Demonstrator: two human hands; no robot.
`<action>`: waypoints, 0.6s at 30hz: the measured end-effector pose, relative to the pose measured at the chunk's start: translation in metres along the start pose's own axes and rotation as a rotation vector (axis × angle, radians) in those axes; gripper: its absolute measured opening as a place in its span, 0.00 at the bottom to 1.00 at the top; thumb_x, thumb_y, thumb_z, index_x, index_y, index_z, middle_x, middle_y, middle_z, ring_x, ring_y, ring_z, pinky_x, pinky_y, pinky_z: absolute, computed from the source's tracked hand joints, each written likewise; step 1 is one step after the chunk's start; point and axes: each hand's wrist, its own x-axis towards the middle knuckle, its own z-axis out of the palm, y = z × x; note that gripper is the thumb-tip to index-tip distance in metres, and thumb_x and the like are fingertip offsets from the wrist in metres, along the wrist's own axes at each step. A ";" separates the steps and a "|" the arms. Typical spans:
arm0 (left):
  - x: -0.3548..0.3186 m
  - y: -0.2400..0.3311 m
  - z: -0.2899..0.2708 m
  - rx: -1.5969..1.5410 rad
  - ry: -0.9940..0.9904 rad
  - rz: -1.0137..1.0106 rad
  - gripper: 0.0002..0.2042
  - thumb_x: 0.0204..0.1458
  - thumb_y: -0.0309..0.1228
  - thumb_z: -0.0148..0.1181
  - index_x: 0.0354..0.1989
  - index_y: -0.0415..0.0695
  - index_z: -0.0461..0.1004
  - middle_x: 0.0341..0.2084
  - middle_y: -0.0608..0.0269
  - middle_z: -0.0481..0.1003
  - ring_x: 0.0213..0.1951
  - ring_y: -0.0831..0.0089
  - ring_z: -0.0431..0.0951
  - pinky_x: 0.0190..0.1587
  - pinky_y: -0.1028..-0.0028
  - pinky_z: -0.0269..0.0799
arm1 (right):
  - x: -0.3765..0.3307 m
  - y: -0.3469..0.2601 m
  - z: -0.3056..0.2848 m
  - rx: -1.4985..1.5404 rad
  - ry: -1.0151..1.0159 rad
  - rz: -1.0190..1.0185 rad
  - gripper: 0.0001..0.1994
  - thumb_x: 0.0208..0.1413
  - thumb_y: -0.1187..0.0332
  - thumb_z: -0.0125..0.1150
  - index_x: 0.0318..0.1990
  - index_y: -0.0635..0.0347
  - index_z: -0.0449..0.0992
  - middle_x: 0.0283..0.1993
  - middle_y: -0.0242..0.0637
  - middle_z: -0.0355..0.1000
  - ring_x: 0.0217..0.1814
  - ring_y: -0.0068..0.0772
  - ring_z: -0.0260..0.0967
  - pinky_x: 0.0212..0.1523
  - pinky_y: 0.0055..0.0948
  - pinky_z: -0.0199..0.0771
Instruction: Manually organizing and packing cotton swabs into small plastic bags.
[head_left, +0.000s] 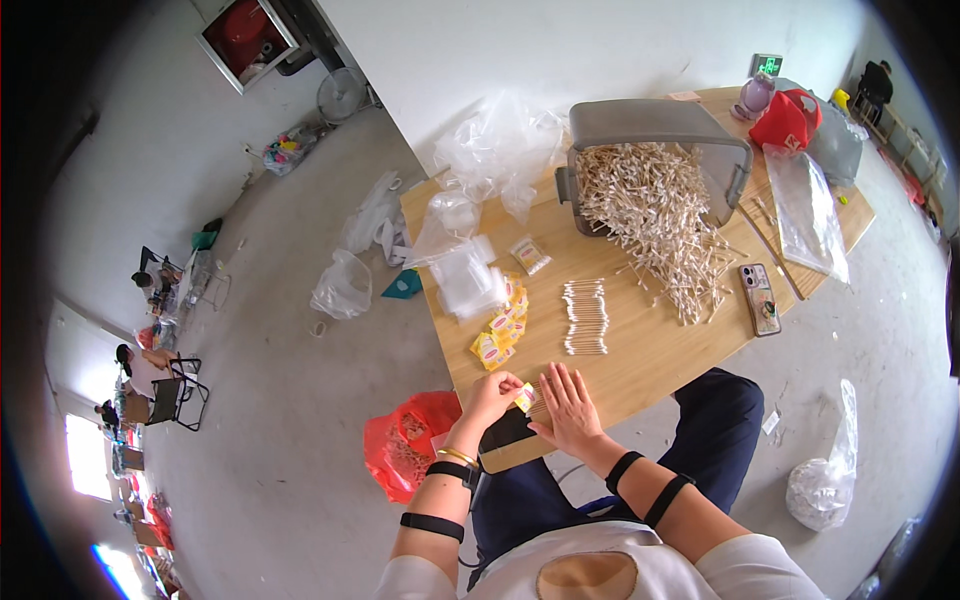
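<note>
Head view: left hand (492,392) grip pinching yellow packet (524,398) (table edge); right hand (570,408) flat, released, touching it.

Packing workshop: concrete floor (280,420), cotton-swab bin (655,165), bags (495,145).

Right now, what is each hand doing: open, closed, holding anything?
Left hand: closed, pinching a small yellow packet at the near table edge.
Right hand: open, fingers spread flat on a few cotton swabs beside the packet.
</note>
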 end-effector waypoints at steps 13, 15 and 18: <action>-0.009 0.030 0.002 0.292 0.245 0.111 0.07 0.50 0.35 0.70 0.31 0.46 0.80 0.27 0.59 0.82 0.30 0.62 0.84 0.35 0.65 0.78 | -0.002 0.005 0.002 0.039 -0.008 -0.005 0.47 0.59 0.35 0.51 0.74 0.63 0.52 0.79 0.53 0.44 0.83 0.50 0.35 0.80 0.51 0.32; -0.031 0.021 -0.014 0.397 0.369 0.002 0.08 0.51 0.35 0.69 0.30 0.46 0.79 0.27 0.58 0.82 0.33 0.59 0.83 0.36 0.63 0.77 | -0.002 0.005 0.001 0.035 -0.014 -0.003 0.47 0.59 0.36 0.51 0.75 0.63 0.52 0.79 0.53 0.44 0.83 0.50 0.35 0.80 0.51 0.32; -0.076 -0.004 -0.025 0.502 0.329 -0.186 0.11 0.52 0.39 0.68 0.29 0.44 0.78 0.28 0.55 0.81 0.35 0.53 0.82 0.38 0.57 0.76 | 0.000 0.004 0.002 0.023 -0.016 0.003 0.47 0.57 0.36 0.54 0.74 0.61 0.53 0.80 0.51 0.43 0.83 0.49 0.35 0.80 0.50 0.33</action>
